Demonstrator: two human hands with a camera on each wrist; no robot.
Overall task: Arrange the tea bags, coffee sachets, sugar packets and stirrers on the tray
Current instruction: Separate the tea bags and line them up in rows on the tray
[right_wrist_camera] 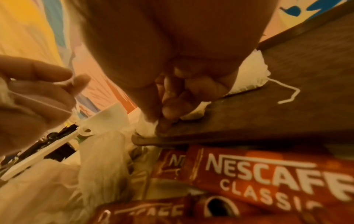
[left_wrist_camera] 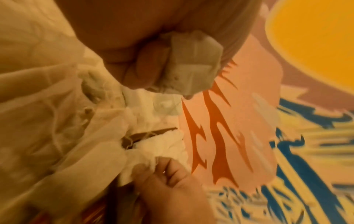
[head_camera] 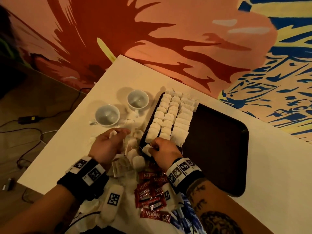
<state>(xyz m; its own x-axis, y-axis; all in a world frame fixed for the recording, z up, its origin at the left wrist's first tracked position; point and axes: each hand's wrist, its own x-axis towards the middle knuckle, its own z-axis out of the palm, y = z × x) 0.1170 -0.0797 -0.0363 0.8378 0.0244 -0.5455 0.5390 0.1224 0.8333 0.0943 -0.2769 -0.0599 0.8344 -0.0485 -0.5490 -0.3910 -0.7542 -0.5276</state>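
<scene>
**Three rows of tea bags lined the tray's left end**

Three rows of tea bags (head_camera: 170, 118) filled the left end of the dark tray (head_camera: 219, 141) on the white table (head_camera: 270, 174). The left hand (head_camera: 108, 144) pinched a tea bag (head_camera: 112, 133) over the loose pile; the right hand (head_camera: 166, 149) gripped another tea bag (head_camera: 147, 149) at the tray's near-left rim. Nescafe sachets (head_camera: 150, 193) lay between the wrists, two white cups (head_camera: 121, 107) beside the tray.

The left wrist view showed fingers (left_wrist_camera: 145, 66) curled round a tea bag (left_wrist_camera: 193, 63).

The right wrist view showed fingers (right_wrist_camera: 184, 94) clenched on a tea bag (right_wrist_camera: 250, 72) over the tray (right_wrist_camera: 287, 106), Nescafe sachets (right_wrist_camera: 268, 174) below.
</scene>
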